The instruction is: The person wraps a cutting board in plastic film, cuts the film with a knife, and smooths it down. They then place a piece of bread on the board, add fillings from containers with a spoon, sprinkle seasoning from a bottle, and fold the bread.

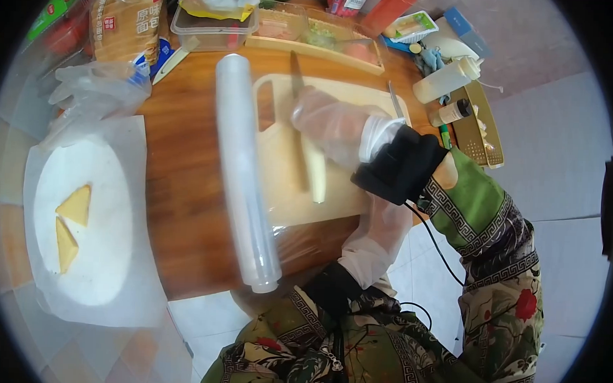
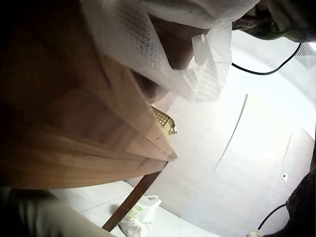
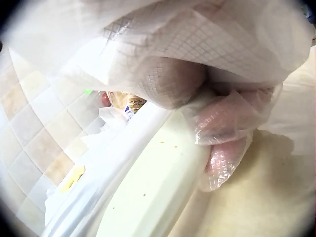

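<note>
In the head view my right hand (image 1: 329, 125), in a clear plastic glove, grips a knife by its pale cream handle (image 1: 315, 168). The dark narrow blade (image 1: 295, 68) points away over the cutting board (image 1: 364, 92). Curled gloved fingers (image 3: 224, 118) wrap the handle in the right wrist view. My left hand (image 1: 384, 224), also gloved, is low beside the board's near right corner, beneath the right forearm. Its fingers are hidden, and I cannot tell what they do. A long roll of plastic wrap (image 1: 243, 169) lies along the board's left side.
On the left, white paper (image 1: 135, 253) bears two bread triangles (image 1: 74, 205). Behind stand a bread bag (image 1: 127, 23), a clear plastic box (image 1: 214, 36) and a divided food tray (image 1: 318, 51). A squeeze bottle (image 1: 445, 81), spice jar (image 1: 451, 112) and tan basket (image 1: 476, 126) stand right.
</note>
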Demonstrator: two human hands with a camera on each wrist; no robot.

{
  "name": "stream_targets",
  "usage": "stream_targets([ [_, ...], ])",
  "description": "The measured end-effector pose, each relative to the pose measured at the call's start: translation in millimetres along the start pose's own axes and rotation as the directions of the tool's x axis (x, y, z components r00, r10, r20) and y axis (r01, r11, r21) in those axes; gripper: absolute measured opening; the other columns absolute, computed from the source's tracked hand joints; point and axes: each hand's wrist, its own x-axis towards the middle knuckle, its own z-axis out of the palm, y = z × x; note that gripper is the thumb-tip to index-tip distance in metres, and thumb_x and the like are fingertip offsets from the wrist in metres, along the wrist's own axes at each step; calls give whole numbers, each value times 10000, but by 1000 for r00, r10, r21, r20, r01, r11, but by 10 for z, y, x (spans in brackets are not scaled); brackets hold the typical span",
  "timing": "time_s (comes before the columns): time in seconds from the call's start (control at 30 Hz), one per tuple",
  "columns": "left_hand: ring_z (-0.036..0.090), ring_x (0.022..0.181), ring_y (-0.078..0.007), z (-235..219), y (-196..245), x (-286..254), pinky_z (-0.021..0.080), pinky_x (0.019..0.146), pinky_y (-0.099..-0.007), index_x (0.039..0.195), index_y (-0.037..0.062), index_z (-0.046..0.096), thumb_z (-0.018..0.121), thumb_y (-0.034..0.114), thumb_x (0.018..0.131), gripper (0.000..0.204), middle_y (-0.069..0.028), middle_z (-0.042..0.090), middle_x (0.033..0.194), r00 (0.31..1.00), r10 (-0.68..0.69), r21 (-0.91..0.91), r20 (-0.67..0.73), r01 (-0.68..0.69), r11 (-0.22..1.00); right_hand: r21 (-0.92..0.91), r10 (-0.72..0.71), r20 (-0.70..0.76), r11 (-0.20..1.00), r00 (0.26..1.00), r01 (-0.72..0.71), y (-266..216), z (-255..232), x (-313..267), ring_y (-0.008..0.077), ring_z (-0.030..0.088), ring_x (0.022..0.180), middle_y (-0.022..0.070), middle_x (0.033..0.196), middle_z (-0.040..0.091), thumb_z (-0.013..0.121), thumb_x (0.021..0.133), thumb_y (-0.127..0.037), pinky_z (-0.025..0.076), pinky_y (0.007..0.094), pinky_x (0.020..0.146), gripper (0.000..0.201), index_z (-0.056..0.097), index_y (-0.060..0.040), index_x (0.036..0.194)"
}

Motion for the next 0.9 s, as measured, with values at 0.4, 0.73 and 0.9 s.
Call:
stream_targets([
  [0.4, 588, 1115, -335, -29, 42, 9, 461, 988, -407, 1309, 82, 601, 706, 27, 796, 526, -146, 620, 1206, 991, -5, 2, 135, 4, 1000, -32, -80, 62, 996, 995, 82, -88, 212, 15, 342, 652, 866, 180, 844, 682, 689, 679, -37, 521, 395, 764, 138, 704, -39, 816],
  [0.73, 583, 1131, -325, -29, -35, -82, 458, 997, -404, 1322, 74, 592, 687, 26, 816, 517, -142, 618, 1218, 985, 28, 71, 168, -41, 997, -411, 116, 434, 908, 893, 82, -441, 316, -121, 305, 616, 999, 178, 1015, 642, 611, 811, -109, 498, 397, 886, 215, 669, -17, 997],
  [0.9, 581, 1139, -320, 16, 12, -170, 456, 1001, -403, 1328, 70, 587, 677, 26, 825, 513, -140, 617, 1224, 979, 55, 99, 195, -75, 992, -563, 284, 579, 817, 764, 123, -640, 190, -328, 294, 595, 1070, 183, 1123, 623, 566, 883, -144, 488, 398, 952, 261, 651, -2, 1084],
])
